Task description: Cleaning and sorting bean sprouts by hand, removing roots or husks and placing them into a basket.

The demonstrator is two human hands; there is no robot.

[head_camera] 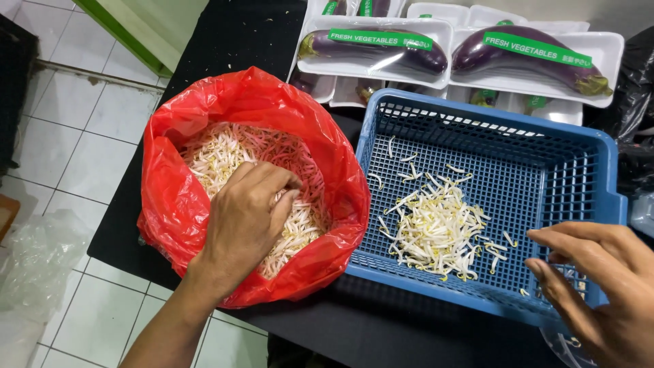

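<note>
On the black tabletop point(225, 41), left side, sat a red plastic bag point(170, 197) rolled open and full of white bean sprouts point(225, 153). Left hand point(248, 211) was down in the bag, fingers curled and dug into the sprouts, closing on a clump; how much it actually held was hidden. Right of the bag, touching it, one blue slotted plastic basket point(545, 163) held a small loose heap of sprouts point(436, 228) near its middle, a few strays scattered toward the far side. Right hand point(599, 286) hovered over the basket's near right corner, fingers loosely spread, holding nothing that showed. Judgement on handling: sprouts looked light, soft, damp and brittle, tangled so they'd lift in clumps; best scooped with cupped fingers from under the pile, not squeezed, or the stems snap. Bag was thin and floppy, so no support from its walls. Count: one bag, one basket, two sprout piles. At the far side, white foam trays with wrapped purple eggplants, two fully visible point(375, 51) point(531, 58), more stacked partly hidden underneath; total could not be told. Clear crumpled plastic point(34, 266) lay on the tiled floor at the left.
</note>
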